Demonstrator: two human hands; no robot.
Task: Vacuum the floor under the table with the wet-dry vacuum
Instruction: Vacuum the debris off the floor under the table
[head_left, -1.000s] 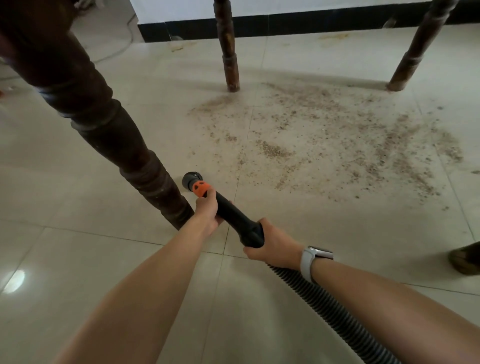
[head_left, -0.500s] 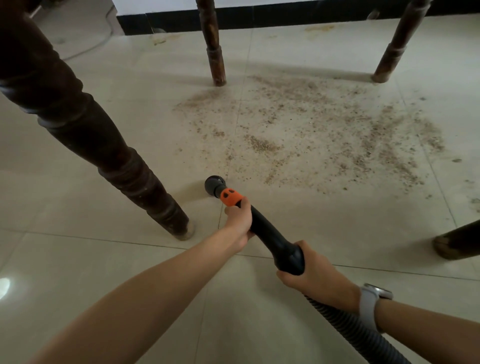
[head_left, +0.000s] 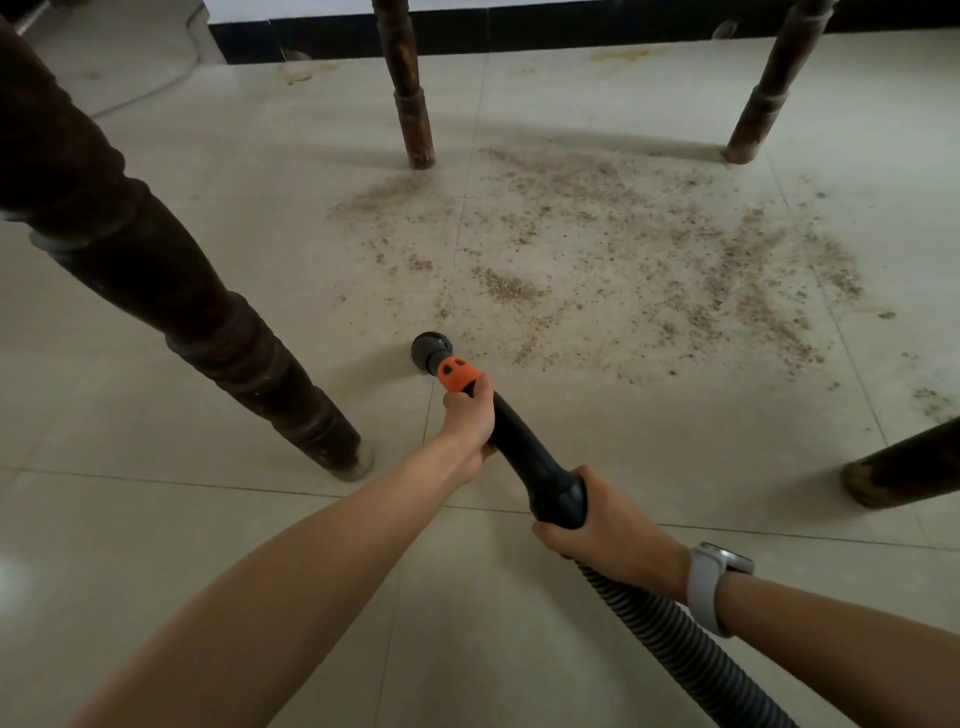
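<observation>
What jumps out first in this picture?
A wide patch of brown crumbs is scattered over the pale floor tiles between dark wooden table legs. In front, the left hand and right hand hold a black vacuum nozzle aimed at it.

Vacuum nozzle (head_left: 430, 352) sat on floor (head_left: 208, 519) right of near-left table leg (head_left: 218, 343), debris patch (head_left: 623, 260) lay beyond it between four legs, hose (head_left: 670, 639) trailed back right, wall base (head_left: 571, 26) stood behind.

The black vacuum nozzle with its orange collar (head_left: 441, 361) has swung rightward, away from the dark turned-wood table leg (head_left: 249, 364), toward the brown scattered grit (head_left: 623, 260).
</observation>
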